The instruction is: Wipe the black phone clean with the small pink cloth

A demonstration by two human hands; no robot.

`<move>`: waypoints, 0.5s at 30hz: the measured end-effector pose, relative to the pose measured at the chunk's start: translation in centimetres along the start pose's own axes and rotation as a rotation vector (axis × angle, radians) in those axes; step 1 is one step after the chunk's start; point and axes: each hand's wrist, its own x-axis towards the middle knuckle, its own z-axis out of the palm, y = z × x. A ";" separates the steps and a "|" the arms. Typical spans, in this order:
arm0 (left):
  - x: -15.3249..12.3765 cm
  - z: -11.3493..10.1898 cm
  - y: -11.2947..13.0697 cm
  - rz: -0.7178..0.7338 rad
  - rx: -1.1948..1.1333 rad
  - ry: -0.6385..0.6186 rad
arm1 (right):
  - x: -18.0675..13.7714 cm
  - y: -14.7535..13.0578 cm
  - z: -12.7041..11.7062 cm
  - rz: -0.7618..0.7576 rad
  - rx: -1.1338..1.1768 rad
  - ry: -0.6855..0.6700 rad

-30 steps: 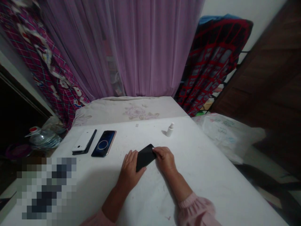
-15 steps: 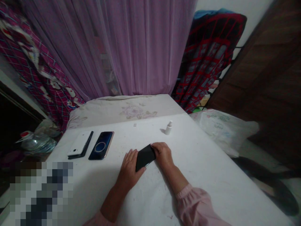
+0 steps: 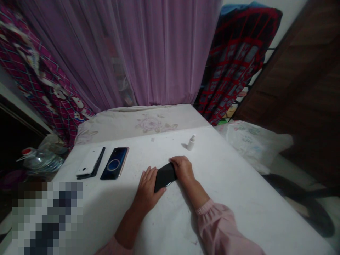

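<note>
A black phone point(image 3: 164, 176) lies face up on the white table point(image 3: 233, 198) in front of me. My left hand point(image 3: 146, 189) holds its near left end, fingers stretched along its side and thumb under its lower corner. My right hand point(image 3: 182, 170) is curled over its far right end and grips it. Both wrists come out of pink sleeves.
On the left of the table lie a white phone on a black one point(image 3: 90, 162) and a dark phone with a ring on its screen point(image 3: 115, 163). A small white bottle point(image 3: 191, 142) stands beyond my hands. A purple curtain hangs behind; a white bag point(image 3: 252, 141) sits right.
My right hand has slid a little further over the far end of the black phone. The view has shifted slightly; the phone stays in place.
</note>
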 end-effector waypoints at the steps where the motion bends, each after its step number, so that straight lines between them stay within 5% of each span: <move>1: -0.1 0.0 0.0 -0.007 0.013 0.000 | 0.2 0.4 0.0 0.015 -0.005 0.003; 6: -1.2 -0.6 -0.4 -0.122 0.109 0.024 | 0.0 0.9 0.0 -0.003 0.018 0.017; 10: -1.9 -1.1 -0.7 -0.137 0.118 -0.005 | 0.6 0.6 -1.0 -0.040 -0.014 -0.098; 15: -1.6 -1.2 -0.9 -0.097 0.119 -0.004 | 1.8 -2.3 -1.4 -0.317 -0.018 -0.328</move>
